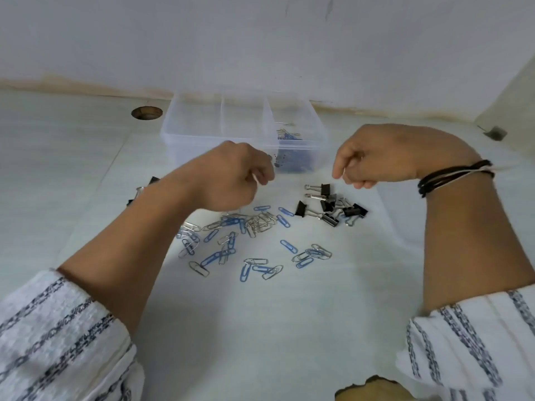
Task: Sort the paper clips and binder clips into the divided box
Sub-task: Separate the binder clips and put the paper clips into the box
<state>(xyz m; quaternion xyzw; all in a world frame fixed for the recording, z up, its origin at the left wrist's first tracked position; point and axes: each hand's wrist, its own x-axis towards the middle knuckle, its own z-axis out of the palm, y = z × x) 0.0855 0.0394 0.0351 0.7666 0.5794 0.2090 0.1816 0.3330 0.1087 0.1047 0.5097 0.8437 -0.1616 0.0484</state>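
Hands hover over a white table [86, 157]. Left hand [231, 176], in the middle of the frame, has its fingers curled tight; what it pinches I cannot tell. Right hand [376, 157] is curled shut too. Blue and silver wire paper clips [249, 241] lie scattered below the hands. Black metal binder clips [330, 205] sit just right of them. See-through plastic divided box [202, 125] stands at the top middle, with paper clips in its right part.

Blue and silver paper clips [254, 241], black binder clips [330, 205], seemingly clear box [202, 134]
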